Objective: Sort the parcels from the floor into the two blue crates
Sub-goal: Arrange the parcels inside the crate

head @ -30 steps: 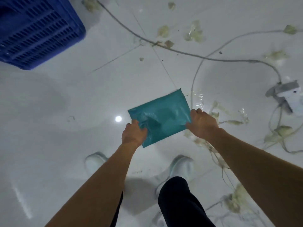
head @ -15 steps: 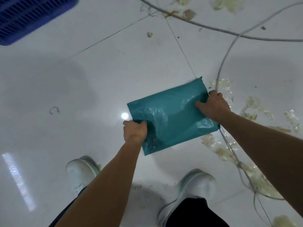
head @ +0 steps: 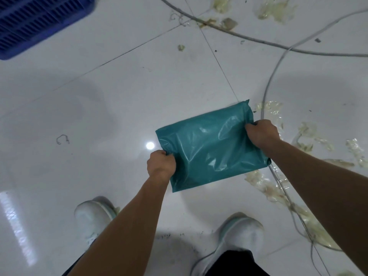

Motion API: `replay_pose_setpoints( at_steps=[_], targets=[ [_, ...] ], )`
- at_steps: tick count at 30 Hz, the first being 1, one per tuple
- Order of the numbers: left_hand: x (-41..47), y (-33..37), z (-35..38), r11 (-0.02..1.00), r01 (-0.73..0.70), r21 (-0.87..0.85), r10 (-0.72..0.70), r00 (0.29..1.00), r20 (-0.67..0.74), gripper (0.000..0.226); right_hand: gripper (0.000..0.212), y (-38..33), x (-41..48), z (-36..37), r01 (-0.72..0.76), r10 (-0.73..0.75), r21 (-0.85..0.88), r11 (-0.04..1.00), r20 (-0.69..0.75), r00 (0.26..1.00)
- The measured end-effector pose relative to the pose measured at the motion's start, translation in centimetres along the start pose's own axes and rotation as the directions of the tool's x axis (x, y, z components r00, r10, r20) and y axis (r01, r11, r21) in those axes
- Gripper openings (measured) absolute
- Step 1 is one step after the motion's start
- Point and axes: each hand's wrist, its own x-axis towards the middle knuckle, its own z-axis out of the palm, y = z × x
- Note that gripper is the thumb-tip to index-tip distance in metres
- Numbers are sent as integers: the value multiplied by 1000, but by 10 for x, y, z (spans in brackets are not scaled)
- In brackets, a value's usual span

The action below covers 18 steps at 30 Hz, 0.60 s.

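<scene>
White floor tiles (head: 99, 108) below; my left hand (head: 161, 166) and right hand (head: 261, 134) grip the teal parcel (head: 211, 148), fingers curled. Mid-carry, I judge; next, reach the far-left blue crate (head: 39, 22).

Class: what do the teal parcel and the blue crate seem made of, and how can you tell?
Teal parcel: thin glossy plastic film, probably; it creases and shines. Blue crate: likely rigid moulded plastic, with slotted walls.
</scene>
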Motion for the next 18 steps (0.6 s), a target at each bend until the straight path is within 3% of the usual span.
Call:
replay_pose_setpoints(
  at_steps=[10, 18],
  targets=[
    [-32, 25, -56, 998, -21, -56, 18, 999, -44, 20, 29, -31, -52, -44, 126, -128, -105, 986, -10, 992],
    [-107, 54, -197, 984, -19, -177, 4, 996, -88, 16, 20, -123, -157, -113, 257, -266, -295, 920, 10, 964]
  ],
)
